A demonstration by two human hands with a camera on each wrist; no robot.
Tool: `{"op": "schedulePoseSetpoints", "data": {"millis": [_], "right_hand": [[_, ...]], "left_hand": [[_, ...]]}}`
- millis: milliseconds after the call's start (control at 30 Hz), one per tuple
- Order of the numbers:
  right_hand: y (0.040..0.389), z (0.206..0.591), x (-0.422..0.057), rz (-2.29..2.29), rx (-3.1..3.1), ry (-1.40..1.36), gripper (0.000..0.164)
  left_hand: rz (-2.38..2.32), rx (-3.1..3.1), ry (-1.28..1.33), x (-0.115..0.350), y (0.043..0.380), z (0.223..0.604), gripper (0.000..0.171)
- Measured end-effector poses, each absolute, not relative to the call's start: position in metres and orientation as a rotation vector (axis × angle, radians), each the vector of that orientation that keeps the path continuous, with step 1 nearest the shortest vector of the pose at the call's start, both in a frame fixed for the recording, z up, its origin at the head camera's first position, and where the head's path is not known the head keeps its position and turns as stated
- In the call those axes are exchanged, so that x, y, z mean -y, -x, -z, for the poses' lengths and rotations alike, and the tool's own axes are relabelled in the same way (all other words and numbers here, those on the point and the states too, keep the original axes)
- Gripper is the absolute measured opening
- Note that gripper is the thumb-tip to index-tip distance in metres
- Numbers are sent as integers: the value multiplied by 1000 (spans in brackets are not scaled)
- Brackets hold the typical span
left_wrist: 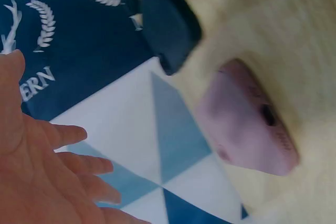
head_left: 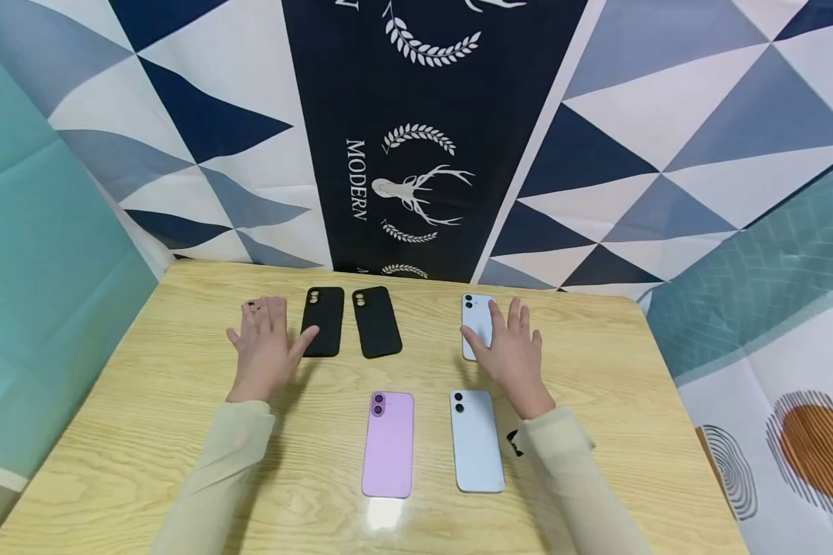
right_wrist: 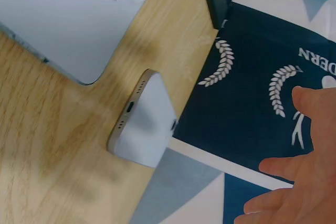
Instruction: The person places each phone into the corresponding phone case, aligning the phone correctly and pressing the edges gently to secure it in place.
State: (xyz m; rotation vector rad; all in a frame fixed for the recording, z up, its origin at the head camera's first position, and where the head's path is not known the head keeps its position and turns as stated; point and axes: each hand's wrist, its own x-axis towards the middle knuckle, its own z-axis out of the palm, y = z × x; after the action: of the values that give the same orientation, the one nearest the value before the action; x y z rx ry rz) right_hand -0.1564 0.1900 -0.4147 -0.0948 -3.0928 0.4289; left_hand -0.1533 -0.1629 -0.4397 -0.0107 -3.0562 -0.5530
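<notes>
My left hand (head_left: 262,351) is spread out over the left of the table, its thumb overlapping the edge of a black phone case (head_left: 325,316) in the head view. A second black phone case (head_left: 378,324) lies beside it. My right hand (head_left: 514,354), fingers spread, partly covers a small pale blue phone (head_left: 475,320). Nearer the front lie a lilac phone (head_left: 389,447) and a larger pale blue phone (head_left: 477,443). Both palms are bare in the wrist views. The lilac phone (left_wrist: 244,121) shows its port end in the left wrist view.
The light wooden table (head_left: 305,470) ends at a patterned cloth (head_left: 403,139) at the back. A small black item (head_left: 514,443) lies by the right sleeve. Teal cloth (head_left: 55,270) hangs on the left; more fabric is on the right.
</notes>
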Motion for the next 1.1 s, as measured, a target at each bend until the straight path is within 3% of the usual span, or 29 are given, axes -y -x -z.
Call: {"op": "schedulePoseSetpoints", "data": {"millis": [567, 1100], "right_hand": [[173, 433, -198, -471, 3112, 171, 76], [197, 453, -201, -509, 3185, 306, 84]], "left_hand": [[677, 3100, -80, 185, 162, 465, 84], [716, 3177, -174, 197, 165, 476, 86]]}}
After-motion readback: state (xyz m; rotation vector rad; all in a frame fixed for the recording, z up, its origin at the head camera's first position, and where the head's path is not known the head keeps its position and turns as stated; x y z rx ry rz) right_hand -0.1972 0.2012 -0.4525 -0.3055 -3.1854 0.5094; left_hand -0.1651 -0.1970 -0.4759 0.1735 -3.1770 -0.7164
